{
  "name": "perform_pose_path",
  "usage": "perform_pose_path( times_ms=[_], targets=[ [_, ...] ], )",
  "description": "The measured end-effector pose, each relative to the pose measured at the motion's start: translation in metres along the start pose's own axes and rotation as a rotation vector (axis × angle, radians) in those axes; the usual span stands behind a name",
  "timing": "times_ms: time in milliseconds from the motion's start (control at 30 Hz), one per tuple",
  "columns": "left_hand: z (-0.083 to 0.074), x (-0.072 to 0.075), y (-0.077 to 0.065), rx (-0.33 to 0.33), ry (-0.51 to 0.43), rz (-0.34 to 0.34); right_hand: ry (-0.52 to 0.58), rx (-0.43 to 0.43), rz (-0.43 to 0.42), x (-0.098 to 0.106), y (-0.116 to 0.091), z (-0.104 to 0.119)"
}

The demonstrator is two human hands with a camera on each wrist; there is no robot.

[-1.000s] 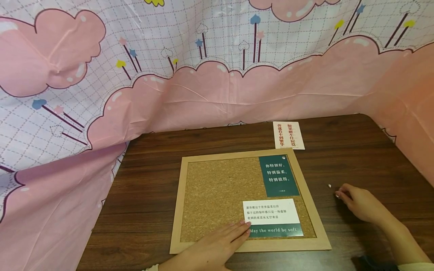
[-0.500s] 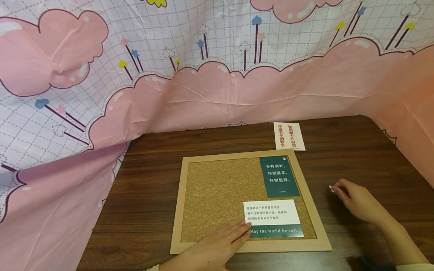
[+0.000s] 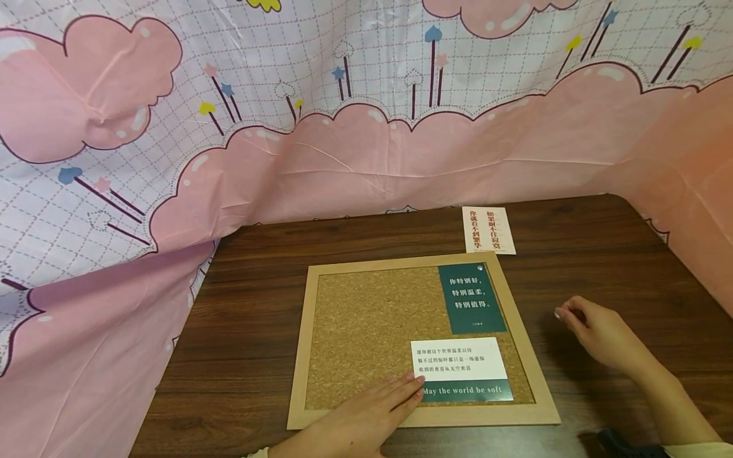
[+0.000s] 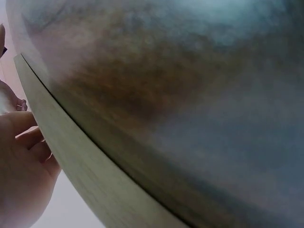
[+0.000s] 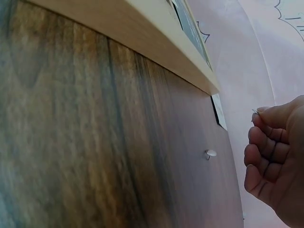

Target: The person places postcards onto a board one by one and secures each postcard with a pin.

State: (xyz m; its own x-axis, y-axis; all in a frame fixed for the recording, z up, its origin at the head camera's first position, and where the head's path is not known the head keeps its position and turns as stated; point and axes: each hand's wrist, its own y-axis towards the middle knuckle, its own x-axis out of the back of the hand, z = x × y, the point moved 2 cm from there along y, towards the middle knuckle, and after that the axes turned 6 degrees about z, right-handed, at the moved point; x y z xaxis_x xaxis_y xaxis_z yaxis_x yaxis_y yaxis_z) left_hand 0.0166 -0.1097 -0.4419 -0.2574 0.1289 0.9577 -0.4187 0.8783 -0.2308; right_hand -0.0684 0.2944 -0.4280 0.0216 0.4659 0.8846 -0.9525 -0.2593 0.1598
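My left hand lies with extended fingers across the lower edge of a wood-framed cork board, fingertips on the left end of a white-and-green card. Above that card, a dark green card has a round pin head at its top right corner. To the right of the board, my right hand is held with curled fingers. In the right wrist view, its thumb and index finger pinch a small pin, mostly hidden. A thumbtack with a pale head sits on the table near it.
Behind the board, a white card with red characters lies on the dark wooden table. A pink-and-white patterned sheet borders the table at the back and sides. Something dark shows beside my right forearm.
My right hand has shifted slightly up and left, over the spot where a small white tack showed on the table. The left hand and the board have stayed put.
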Motion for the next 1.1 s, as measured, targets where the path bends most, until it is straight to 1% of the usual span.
perform_pose_path(
  times_ms=[133,267,400,567,667,967,1100],
  targets=[
    [0.000,0.000,0.000,-0.005,0.007,-0.007,0.015,-0.007,-0.017,0.001,0.003,0.005],
    [0.000,0.000,-0.001,-0.006,0.014,-0.008,0.059,-0.019,-0.026,0.000,0.005,0.012],
    [-0.001,0.000,-0.001,-0.007,0.025,-0.016,0.106,-0.043,-0.018,-0.001,0.007,0.016],
    [-0.001,0.001,-0.001,-0.009,0.026,-0.018,0.112,-0.064,0.000,-0.001,0.009,0.020],
    [-0.001,0.001,-0.001,-0.007,0.022,-0.010,0.120,-0.079,0.022,-0.002,0.009,0.024],
    [0.000,0.001,-0.001,0.002,0.002,0.006,0.224,-0.142,0.132,-0.014,0.012,0.041],
    [0.000,0.001,-0.001,-0.002,0.004,0.003,0.257,-0.138,0.162,-0.019,0.015,0.050]
  ],
)
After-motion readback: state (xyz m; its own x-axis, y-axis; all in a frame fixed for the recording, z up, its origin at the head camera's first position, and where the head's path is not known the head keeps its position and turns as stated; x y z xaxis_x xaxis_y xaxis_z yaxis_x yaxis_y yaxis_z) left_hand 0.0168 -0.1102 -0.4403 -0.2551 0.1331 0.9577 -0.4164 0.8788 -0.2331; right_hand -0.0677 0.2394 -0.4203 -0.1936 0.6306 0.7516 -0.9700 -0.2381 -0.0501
